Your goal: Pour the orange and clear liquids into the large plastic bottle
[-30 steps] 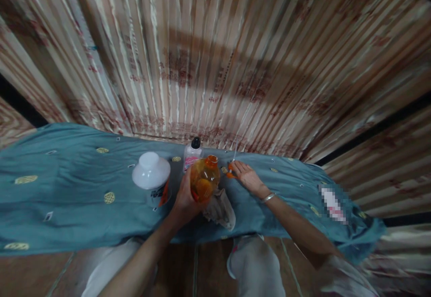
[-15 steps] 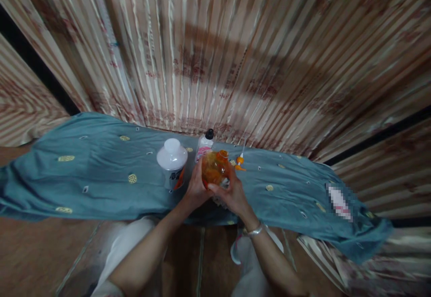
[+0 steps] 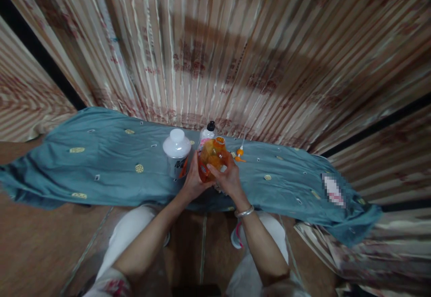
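Both my hands are wrapped round a see-through orange bottle (image 3: 213,155) with an uncapped neck. My left hand (image 3: 194,176) grips its left side, and my right hand (image 3: 229,176) its right side with the thumb across the front. An orange pump top (image 3: 239,153) with a pale tube lies on the cloth just right of the bottle. Behind the bottle, partly hidden, stands a clear bottle with a black cap (image 3: 210,126). To the left of my hands is a larger container with a white lid (image 3: 177,146). What is inside the orange bottle I cannot make out.
A teal cloth (image 3: 114,162) with yellow pineapple prints covers the long, narrow surface. Pleated striped curtains (image 3: 215,54) hang right behind it. A blurred-out white and pink item (image 3: 333,190) lies at the right end. My knees are close to the front edge.
The orange bottle is still in both hands and now tilts a little less, its neck more upright. The view has shifted slightly; the other items have stayed in place.
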`<action>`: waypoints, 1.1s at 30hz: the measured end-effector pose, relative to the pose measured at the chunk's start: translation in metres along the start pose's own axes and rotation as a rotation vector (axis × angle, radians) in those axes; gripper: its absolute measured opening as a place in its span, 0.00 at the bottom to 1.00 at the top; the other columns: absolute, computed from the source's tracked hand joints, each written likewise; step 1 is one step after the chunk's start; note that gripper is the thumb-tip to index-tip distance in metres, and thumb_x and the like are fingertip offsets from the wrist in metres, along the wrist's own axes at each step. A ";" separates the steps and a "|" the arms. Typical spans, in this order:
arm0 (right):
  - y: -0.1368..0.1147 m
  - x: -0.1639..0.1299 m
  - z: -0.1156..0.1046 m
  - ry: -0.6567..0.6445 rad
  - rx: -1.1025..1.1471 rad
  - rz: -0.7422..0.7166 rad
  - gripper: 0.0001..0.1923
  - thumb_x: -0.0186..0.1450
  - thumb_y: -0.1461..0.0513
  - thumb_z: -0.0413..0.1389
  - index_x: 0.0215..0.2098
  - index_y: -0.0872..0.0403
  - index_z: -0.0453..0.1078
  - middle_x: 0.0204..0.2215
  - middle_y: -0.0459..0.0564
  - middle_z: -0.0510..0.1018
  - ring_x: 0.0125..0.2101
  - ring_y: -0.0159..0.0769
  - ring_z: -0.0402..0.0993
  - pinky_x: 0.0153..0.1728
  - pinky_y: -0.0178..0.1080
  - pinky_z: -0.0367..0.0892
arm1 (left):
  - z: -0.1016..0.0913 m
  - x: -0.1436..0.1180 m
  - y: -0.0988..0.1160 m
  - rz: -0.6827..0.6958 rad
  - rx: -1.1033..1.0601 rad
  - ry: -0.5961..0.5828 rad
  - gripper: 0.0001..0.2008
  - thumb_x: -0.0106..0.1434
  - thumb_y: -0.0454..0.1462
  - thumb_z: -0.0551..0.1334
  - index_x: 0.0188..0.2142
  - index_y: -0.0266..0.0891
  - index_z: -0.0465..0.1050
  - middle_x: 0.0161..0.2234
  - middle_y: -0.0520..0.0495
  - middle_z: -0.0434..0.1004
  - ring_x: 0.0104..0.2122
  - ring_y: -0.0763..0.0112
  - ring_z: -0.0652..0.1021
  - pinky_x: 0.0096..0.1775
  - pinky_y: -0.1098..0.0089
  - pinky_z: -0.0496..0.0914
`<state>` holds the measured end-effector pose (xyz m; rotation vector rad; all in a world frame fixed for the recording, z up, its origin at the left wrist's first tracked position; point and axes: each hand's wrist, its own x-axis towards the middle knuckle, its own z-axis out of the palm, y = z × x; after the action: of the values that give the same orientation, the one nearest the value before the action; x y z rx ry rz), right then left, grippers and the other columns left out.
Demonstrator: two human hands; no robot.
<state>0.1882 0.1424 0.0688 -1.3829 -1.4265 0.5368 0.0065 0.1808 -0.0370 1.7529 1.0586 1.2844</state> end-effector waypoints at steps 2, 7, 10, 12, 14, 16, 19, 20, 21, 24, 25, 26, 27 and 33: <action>0.001 0.000 -0.002 0.009 -0.005 0.001 0.42 0.69 0.44 0.80 0.74 0.48 0.79 0.66 0.63 0.95 0.66 0.60 0.94 0.70 0.63 0.89 | -0.002 -0.013 -0.004 -0.034 0.010 0.006 0.84 0.55 0.50 0.96 0.96 0.47 0.46 0.93 0.20 0.60 0.93 0.25 0.66 0.90 0.30 0.65; 0.001 -0.001 -0.007 0.016 -0.010 0.000 0.40 0.71 0.42 0.78 0.74 0.48 0.78 0.66 0.63 0.95 0.65 0.60 0.95 0.69 0.64 0.90 | -0.010 -0.056 -0.009 -0.091 0.049 0.016 0.77 0.59 0.48 0.93 0.95 0.49 0.51 0.93 0.23 0.62 0.92 0.27 0.68 0.90 0.29 0.65; 0.000 -0.001 -0.005 0.003 -0.025 -0.005 0.41 0.73 0.42 0.77 0.76 0.49 0.76 0.68 0.64 0.94 0.67 0.61 0.94 0.70 0.66 0.89 | -0.015 -0.073 -0.007 -0.102 0.056 0.038 0.72 0.61 0.49 0.92 0.93 0.48 0.55 0.91 0.23 0.66 0.91 0.27 0.70 0.89 0.28 0.65; 0.000 -0.001 0.001 -0.014 -0.041 -0.005 0.41 0.73 0.43 0.77 0.76 0.48 0.76 0.68 0.63 0.94 0.67 0.61 0.94 0.70 0.66 0.88 | -0.018 -0.079 -0.004 -0.112 0.052 0.060 0.70 0.62 0.51 0.91 0.93 0.48 0.57 0.91 0.23 0.67 0.91 0.27 0.71 0.89 0.28 0.66; 0.000 0.000 0.007 -0.033 -0.059 -0.001 0.41 0.72 0.44 0.79 0.76 0.47 0.76 0.66 0.62 0.95 0.66 0.61 0.95 0.70 0.66 0.89 | -0.021 -0.084 -0.001 -0.118 0.042 0.070 0.69 0.63 0.53 0.91 0.93 0.48 0.58 0.90 0.24 0.67 0.90 0.26 0.71 0.89 0.27 0.67; 0.001 0.000 0.014 -0.049 -0.075 0.002 0.42 0.71 0.46 0.80 0.76 0.47 0.76 0.65 0.62 0.96 0.65 0.62 0.95 0.69 0.65 0.89 | -0.025 -0.088 0.002 -0.119 0.038 0.070 0.69 0.63 0.55 0.91 0.93 0.48 0.59 0.90 0.24 0.68 0.90 0.26 0.71 0.88 0.26 0.67; 0.003 0.000 0.019 -0.057 -0.097 0.001 0.44 0.71 0.46 0.79 0.79 0.48 0.74 0.66 0.64 0.95 0.66 0.63 0.95 0.68 0.64 0.90 | -0.031 -0.095 0.006 -0.116 0.051 0.093 0.68 0.63 0.54 0.91 0.92 0.48 0.60 0.89 0.24 0.70 0.89 0.26 0.73 0.87 0.25 0.69; 0.003 -0.001 0.019 -0.055 -0.103 0.000 0.46 0.71 0.46 0.79 0.80 0.48 0.73 0.67 0.65 0.95 0.66 0.64 0.95 0.68 0.63 0.90 | -0.034 -0.098 0.008 -0.117 0.053 0.111 0.68 0.63 0.53 0.91 0.92 0.48 0.61 0.88 0.25 0.71 0.88 0.26 0.74 0.87 0.26 0.70; 0.004 -0.001 0.020 -0.053 -0.109 -0.001 0.47 0.71 0.45 0.79 0.82 0.49 0.71 0.68 0.66 0.94 0.67 0.64 0.95 0.68 0.63 0.90 | -0.036 -0.100 0.010 -0.122 0.054 0.131 0.67 0.63 0.53 0.91 0.92 0.49 0.61 0.88 0.25 0.72 0.87 0.27 0.75 0.87 0.26 0.71; 0.006 -0.002 0.019 -0.040 -0.128 -0.005 0.54 0.70 0.42 0.79 0.86 0.50 0.68 0.72 0.69 0.91 0.70 0.66 0.92 0.69 0.65 0.89 | -0.046 -0.104 0.016 -0.160 0.054 0.192 0.64 0.64 0.51 0.91 0.91 0.50 0.62 0.85 0.27 0.76 0.84 0.32 0.80 0.86 0.30 0.73; 0.006 -0.003 0.019 -0.035 -0.134 -0.008 0.57 0.70 0.41 0.79 0.86 0.51 0.67 0.74 0.72 0.89 0.71 0.68 0.91 0.70 0.67 0.88 | -0.050 -0.105 0.018 -0.175 0.054 0.211 0.64 0.65 0.51 0.91 0.91 0.50 0.62 0.84 0.28 0.77 0.83 0.34 0.81 0.85 0.32 0.74; 0.006 -0.003 0.018 -0.029 -0.140 -0.013 0.59 0.69 0.40 0.80 0.87 0.53 0.66 0.75 0.74 0.88 0.72 0.69 0.90 0.71 0.68 0.88 | -0.054 -0.105 0.019 -0.187 0.053 0.233 0.63 0.65 0.51 0.90 0.91 0.50 0.63 0.83 0.28 0.78 0.81 0.35 0.83 0.85 0.32 0.75; 0.005 -0.003 0.016 -0.023 -0.145 -0.020 0.60 0.68 0.39 0.80 0.87 0.54 0.65 0.76 0.76 0.87 0.74 0.70 0.89 0.72 0.69 0.87 | -0.059 -0.105 0.021 -0.195 0.049 0.256 0.63 0.65 0.51 0.90 0.90 0.50 0.63 0.83 0.29 0.79 0.80 0.35 0.83 0.84 0.32 0.76; -0.030 0.009 -0.014 0.061 -0.188 -0.134 0.58 0.77 0.33 0.70 0.90 0.54 0.61 0.87 0.78 0.73 0.88 0.73 0.70 0.85 0.79 0.70 | -0.090 -0.076 0.034 -0.203 0.079 0.394 0.69 0.59 0.50 0.93 0.91 0.49 0.62 0.87 0.24 0.72 0.88 0.26 0.74 0.86 0.28 0.72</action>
<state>0.1883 0.1386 0.1030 -1.4252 -1.5379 0.2776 -0.0864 0.1042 -0.0125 1.4322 1.4845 1.5084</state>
